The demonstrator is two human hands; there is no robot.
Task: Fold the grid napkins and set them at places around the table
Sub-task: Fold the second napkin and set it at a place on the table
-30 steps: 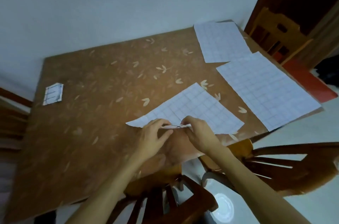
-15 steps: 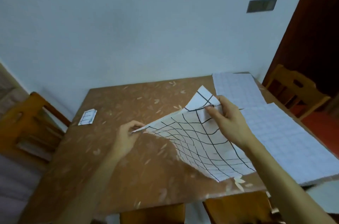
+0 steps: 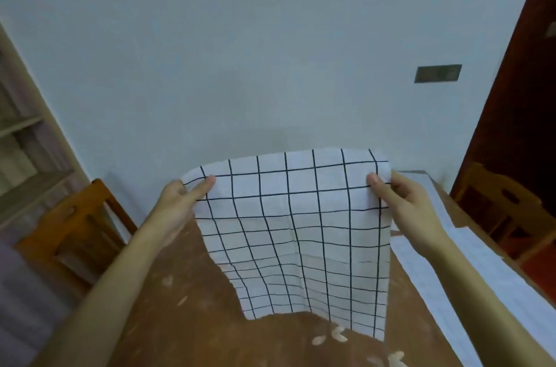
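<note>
A white napkin with a black grid (image 3: pixel 298 228) hangs spread out above the brown leaf-patterned table (image 3: pixel 186 321). My left hand (image 3: pixel 180 201) pinches its upper left corner and my right hand (image 3: pixel 400 201) pinches its upper right corner. The cloth's lower edge drapes down onto the tabletop. Another grid napkin (image 3: pixel 469 279) lies flat on the table's right side, and a further one (image 3: pixel 421 178) peeks out behind my right hand. The small folded napkin seen earlier at the far left is hidden.
A wooden chair (image 3: pixel 75 228) stands at the table's left, against the pale wall. Another wooden chair (image 3: pixel 505 210) stands on the right by a dark doorway. A dark plate (image 3: pixel 437 73) is fixed on the wall above.
Both hands have lifted the napkin off the table and spread apart to its top corners, holding it up. My view has tilted upward toward the wall.
</note>
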